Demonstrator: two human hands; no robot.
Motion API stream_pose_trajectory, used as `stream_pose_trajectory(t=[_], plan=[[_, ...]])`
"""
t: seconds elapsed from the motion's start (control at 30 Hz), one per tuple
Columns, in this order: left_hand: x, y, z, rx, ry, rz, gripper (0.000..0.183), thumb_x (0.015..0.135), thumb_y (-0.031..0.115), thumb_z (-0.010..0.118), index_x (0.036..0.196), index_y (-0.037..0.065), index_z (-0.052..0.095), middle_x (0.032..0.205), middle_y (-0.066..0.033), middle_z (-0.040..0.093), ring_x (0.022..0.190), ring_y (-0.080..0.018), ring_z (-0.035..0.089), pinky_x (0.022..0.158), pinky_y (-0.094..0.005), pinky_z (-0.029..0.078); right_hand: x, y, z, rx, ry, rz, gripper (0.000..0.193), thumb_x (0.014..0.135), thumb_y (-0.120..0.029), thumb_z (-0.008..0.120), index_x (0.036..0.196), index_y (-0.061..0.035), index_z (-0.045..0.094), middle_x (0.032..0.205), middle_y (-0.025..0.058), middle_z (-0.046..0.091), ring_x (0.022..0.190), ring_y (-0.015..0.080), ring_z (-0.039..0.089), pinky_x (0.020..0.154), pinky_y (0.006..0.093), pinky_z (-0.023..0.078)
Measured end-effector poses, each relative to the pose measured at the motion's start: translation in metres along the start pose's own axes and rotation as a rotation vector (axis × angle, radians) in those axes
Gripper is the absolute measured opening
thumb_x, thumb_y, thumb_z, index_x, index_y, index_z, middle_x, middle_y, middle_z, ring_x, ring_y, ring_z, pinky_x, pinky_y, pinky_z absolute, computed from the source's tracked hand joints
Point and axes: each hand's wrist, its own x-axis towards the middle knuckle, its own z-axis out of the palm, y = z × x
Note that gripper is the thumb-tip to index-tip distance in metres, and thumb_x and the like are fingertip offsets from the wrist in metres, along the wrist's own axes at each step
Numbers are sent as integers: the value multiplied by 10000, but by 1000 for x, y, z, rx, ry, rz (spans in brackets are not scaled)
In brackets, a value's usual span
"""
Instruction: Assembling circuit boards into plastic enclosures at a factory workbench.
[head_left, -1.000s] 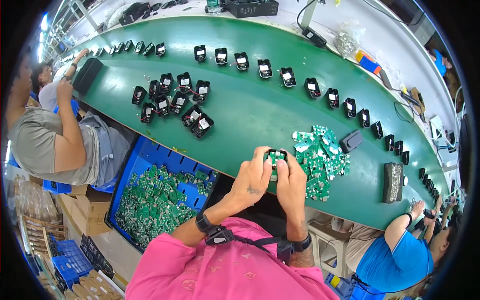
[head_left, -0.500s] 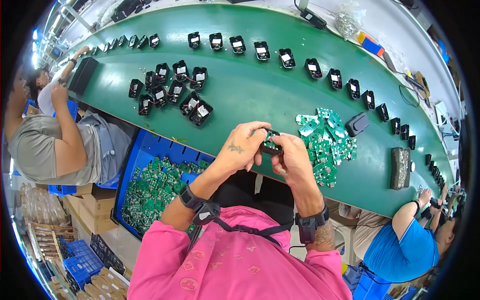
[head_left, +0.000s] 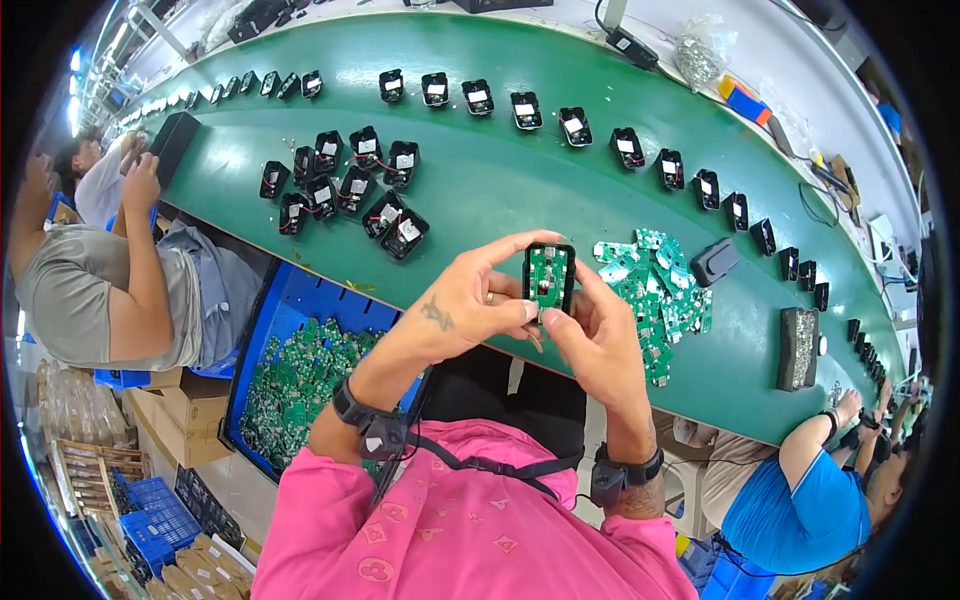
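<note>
Between my two hands, just over the near edge of the green table, is a small black plastic housing (head_left: 571,270) with its open side facing me. A green circuit board (head_left: 549,272) sits inside it. My left hand (head_left: 478,305) grips the housing's left side, its thumb at the lower edge of the board. On the other side, my right hand (head_left: 603,335) closes round the right wall, the thumb pressing near the board's bottom end. Right beside my right hand lies a pile of loose green circuit boards (head_left: 655,290) on the table.
A cluster of black housings with wires (head_left: 357,188) stands left on the green table (head_left: 480,170). More housings (head_left: 527,110) line its far side. A black block (head_left: 714,262) lies past the boards. A blue bin (head_left: 300,290) holds many boards. Co-workers sit left (head_left: 110,300) and right (head_left: 800,505).
The housing has been tilted up, so its open side and the board now face me. Both my thumbs have shifted down to its lower end.
</note>
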Motion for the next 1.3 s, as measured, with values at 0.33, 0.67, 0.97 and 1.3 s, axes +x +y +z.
stream_pose_trajectory(t=[0.33,0.67,0.97,1.3], plan=[[-13,-4,20,210,41,61,601,852,-55,580,1434,46,469,1066,-75,663,883,-95,635,765,-255,554,-12,-14,-3,212,-44,133,512,895,-23,642,1353,-3,413,819,74,677,646,72,611,513,217,417],[21,-11,-3,51,20,-160,705,904,319,663,1425,-78,403,762,-192,690,599,-225,704,522,-271,574,11,8,-8,730,-96,446,240,974,-212,493,1144,-47,534,645,70,572,390,100,410,353,227,298],[23,-10,2,69,23,-147,478,968,268,594,1344,-15,508,702,-111,676,546,-148,676,462,-244,554,2,9,-9,920,-148,470,221,1008,-259,487,1108,-68,536,676,50,571,446,97,435,394,221,318],[-17,-28,30,238,-31,-10,493,945,59,509,1435,43,459,809,-72,687,700,-121,704,602,-256,569,-46,6,1,364,0,231,423,960,-73,542,1373,-48,454,818,3,601,524,30,487,408,185,335]])
